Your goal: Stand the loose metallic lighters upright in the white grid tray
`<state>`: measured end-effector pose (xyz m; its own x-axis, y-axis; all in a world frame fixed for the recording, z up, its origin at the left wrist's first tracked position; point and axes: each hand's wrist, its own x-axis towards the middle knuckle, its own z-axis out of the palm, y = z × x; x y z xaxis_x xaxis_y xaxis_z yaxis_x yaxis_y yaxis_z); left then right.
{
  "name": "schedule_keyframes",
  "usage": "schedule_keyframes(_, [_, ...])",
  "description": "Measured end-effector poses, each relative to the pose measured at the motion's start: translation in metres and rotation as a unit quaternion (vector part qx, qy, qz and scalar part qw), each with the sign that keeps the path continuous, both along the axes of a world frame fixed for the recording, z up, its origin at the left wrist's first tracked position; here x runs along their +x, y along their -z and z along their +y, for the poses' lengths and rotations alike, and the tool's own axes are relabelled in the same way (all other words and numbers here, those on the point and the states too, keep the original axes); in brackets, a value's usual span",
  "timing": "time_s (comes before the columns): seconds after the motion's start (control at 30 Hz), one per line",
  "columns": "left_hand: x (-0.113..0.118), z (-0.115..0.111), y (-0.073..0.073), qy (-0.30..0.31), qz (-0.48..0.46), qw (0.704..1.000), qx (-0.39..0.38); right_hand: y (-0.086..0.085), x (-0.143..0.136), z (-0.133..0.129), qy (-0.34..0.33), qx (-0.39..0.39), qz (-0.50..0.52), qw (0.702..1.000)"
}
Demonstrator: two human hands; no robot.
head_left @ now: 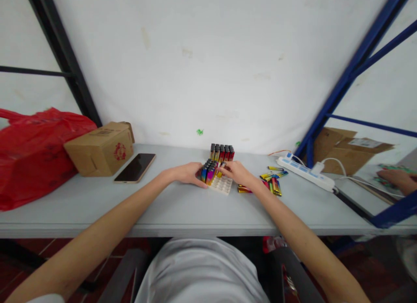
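Observation:
A white slotted tray (222, 186) sits on the table before me, its left part filled with upright, colourful lighters (209, 172) with black tops. My left hand (190, 173) curves around the left side of this tray, thumb at the front and fingers behind, bracing the lighters. Over the tray's back right part, my right hand (238, 172) pinches a gold-coloured lighter (223, 165), partly hidden by the fingers. Right behind stands a full block of black-topped lighters (222, 152). Several loose lighters (276, 186) lie beside my right forearm, some of them hidden under it.
A phone (135, 167), a cardboard box (100, 149) and a red plastic bag (42, 151) are on the left. To the right lie a white power strip (306, 171) with cables and flattened cardboard (348, 151). Another person's hand (399, 180) shows beyond the blue frame (345, 81).

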<state>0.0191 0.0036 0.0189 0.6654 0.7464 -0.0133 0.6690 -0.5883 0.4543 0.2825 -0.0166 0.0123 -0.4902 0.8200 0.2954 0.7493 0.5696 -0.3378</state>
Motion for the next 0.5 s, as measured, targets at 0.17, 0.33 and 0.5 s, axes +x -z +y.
schedule_keyframes(0.17, [-0.001,0.001,0.000,0.003,-0.005,1.000,-0.010,0.001,-0.001,0.000,-0.021,0.006,0.003,1.000])
schedule_keyframes(0.33, [-0.001,0.000,-0.002,0.030,-0.028,0.999,-0.034,-0.008,0.022,-0.002,-0.073,-0.059,0.029,0.995])
schedule_keyframes(0.5, [-0.001,-0.005,-0.006,0.058,-0.058,0.994,-0.069,-0.009,0.076,0.017,0.123,0.006,-0.040,0.992])
